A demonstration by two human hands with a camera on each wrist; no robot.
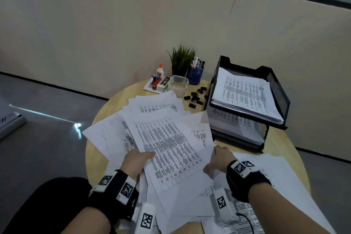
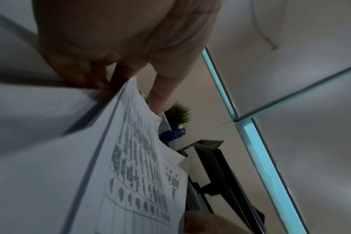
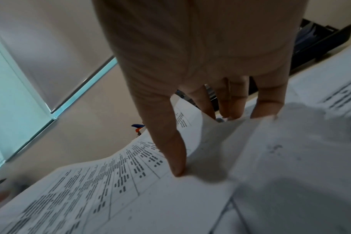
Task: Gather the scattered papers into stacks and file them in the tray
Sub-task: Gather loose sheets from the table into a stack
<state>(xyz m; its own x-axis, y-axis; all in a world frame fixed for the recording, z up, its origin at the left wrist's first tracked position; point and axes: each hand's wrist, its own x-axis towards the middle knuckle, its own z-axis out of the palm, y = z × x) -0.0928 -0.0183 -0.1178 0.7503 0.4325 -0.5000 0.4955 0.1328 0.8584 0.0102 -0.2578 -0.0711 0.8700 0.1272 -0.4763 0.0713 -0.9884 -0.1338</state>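
Note:
A bundle of printed sheets (image 1: 171, 146) lies fanned and untidy over the round wooden table (image 1: 106, 108). My left hand (image 1: 137, 159) grips its left edge, thumb on top and fingers beneath; the left wrist view shows this hand (image 2: 130, 39) pinching the sheets (image 2: 134, 166). My right hand (image 1: 218, 159) holds the right edge. In the right wrist view its thumb (image 3: 170, 142) presses on the top sheet (image 3: 110, 182) and the fingers reach under the edge. The black two-tier mesh tray (image 1: 277, 89) stands at the right, with a paper stack (image 1: 245, 93) in its top tier and another (image 1: 233, 123) below.
More loose sheets (image 1: 275, 176) cover the table's near right. Behind the papers lie black binder clips (image 1: 195, 97), a clear plastic box (image 1: 178, 83), a blue pen cup (image 1: 195, 75), a small plant (image 1: 181, 59), a glue bottle (image 1: 160, 71) and a red stapler (image 1: 154, 81).

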